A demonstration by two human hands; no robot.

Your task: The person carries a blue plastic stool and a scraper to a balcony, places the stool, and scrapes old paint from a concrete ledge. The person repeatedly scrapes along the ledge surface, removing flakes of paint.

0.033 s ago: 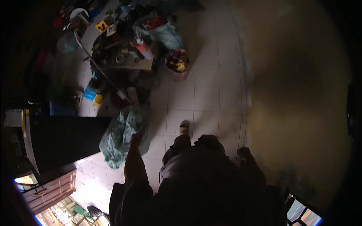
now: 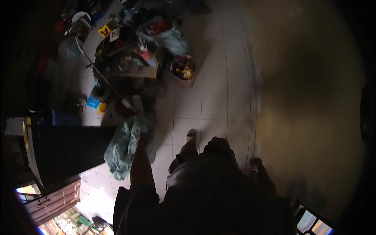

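My left hand (image 2: 142, 139) is closed on a large, crumpled, pale green plastic bag (image 2: 122, 150). The bag hangs at my left side, and what it contains cannot be made out. On the other side, my right hand (image 2: 255, 164) hangs low beside the wall. Its fingers are loosely bent and a little apart in the shadow, with nothing visible in them. One foot in a sandal (image 2: 191, 136) shows ahead of me on the tiled floor (image 2: 213, 98).
A yellowish wall (image 2: 305, 98) runs along my right. Ahead left is a cluttered low table (image 2: 147, 71) with a long pole (image 2: 102, 71) leaning near it. A pink bag (image 2: 184, 76) stands beside the table. A dark flat-topped piece of furniture (image 2: 70, 150) is left.
The furniture, clutter and green bag sit slightly differently in view. My left hand still grips the bag, and my right hand hangs by the wall as before.
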